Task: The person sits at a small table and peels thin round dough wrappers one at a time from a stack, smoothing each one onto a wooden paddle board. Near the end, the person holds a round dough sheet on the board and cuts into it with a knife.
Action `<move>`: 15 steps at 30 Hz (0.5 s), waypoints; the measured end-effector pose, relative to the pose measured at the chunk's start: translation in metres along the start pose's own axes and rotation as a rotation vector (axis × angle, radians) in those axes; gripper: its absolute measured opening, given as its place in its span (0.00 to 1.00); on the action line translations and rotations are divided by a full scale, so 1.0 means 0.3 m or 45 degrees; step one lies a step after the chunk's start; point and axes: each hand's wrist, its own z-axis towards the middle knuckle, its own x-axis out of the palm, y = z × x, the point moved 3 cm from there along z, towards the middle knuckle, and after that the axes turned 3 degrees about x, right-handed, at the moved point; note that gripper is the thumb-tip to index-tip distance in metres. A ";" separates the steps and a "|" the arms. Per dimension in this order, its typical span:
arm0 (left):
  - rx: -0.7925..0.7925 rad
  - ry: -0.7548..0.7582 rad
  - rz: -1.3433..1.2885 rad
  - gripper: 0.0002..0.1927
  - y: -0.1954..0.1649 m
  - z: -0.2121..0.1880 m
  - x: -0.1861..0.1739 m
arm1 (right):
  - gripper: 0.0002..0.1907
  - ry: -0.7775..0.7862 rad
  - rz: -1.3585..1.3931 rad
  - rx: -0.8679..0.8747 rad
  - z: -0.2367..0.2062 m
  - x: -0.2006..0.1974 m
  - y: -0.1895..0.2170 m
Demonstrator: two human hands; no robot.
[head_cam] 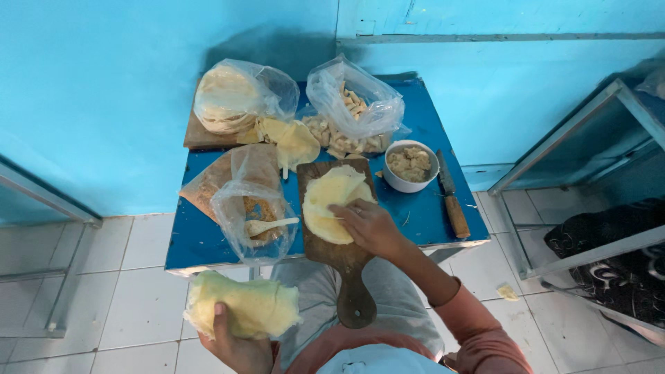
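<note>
**Blue bench, pale wrappers, two busy hands**

Turquoise walls w/ white tile floor, small blue bench (415, 208) pushed into the corner. Nearest the person: left hand (235, 343), low over the floor and off the bench's front edge, grip closed around a folded stack of pale yellow sheets (242, 305), thumb lying across the stack.

Next up, a wooden cutting board (346, 260) w/ its handle hanging over the bench's front edge toward the person's lap. Right hand (370, 225) rests on the board, fingers together and pressed flat on a round yellow wrapper (329, 204); it grips nothing, just lies on the sheet's right side. That wrapper sits mid-board, partly folded at the top.

Left of the board: clear plastic bag of brownish crumbs (249, 208) w/ a pale spoon (270, 224) lying on it. Right of the board: white bowl (410, 166) of lumpy beige filling, then a knife (450, 195) w/ wooden handle, lying lengthwise near the bench's right edge.

Farther back: loose yellow sheets (291, 138) behind the crumb bag, a bag of stacked round flatbreads (232, 97) on a second wooden board at back left, and a bag of pale cut pieces (353, 111) at back centre, both against the wall. Metal frame shelving (575, 138) stands off to the right, dark patterned cloth on its lower level.
</note>
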 end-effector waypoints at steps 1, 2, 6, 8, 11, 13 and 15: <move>-0.023 -0.014 0.004 0.29 0.003 0.002 -0.001 | 0.23 -0.071 -0.005 -0.021 -0.019 -0.001 0.005; -0.048 -0.030 0.009 0.29 0.006 0.002 -0.002 | 0.21 -0.080 0.002 -0.019 -0.031 -0.001 0.003; -0.063 -0.029 0.021 0.29 0.013 -0.002 -0.001 | 0.17 -0.131 0.025 -0.031 -0.045 -0.010 0.012; -0.082 -0.038 0.038 0.29 0.016 -0.004 -0.002 | 0.17 -0.124 0.017 -0.052 -0.045 -0.014 0.028; -0.113 -0.043 0.065 0.28 0.017 -0.006 -0.009 | 0.20 -0.098 -0.018 -0.070 -0.056 -0.019 0.062; -0.130 -0.040 0.070 0.28 0.023 -0.004 -0.011 | 0.22 -0.113 -0.038 -0.089 -0.062 -0.026 0.079; -0.143 -0.044 0.069 0.28 0.030 -0.003 -0.015 | 0.22 -0.083 -0.046 -0.069 -0.067 -0.029 0.085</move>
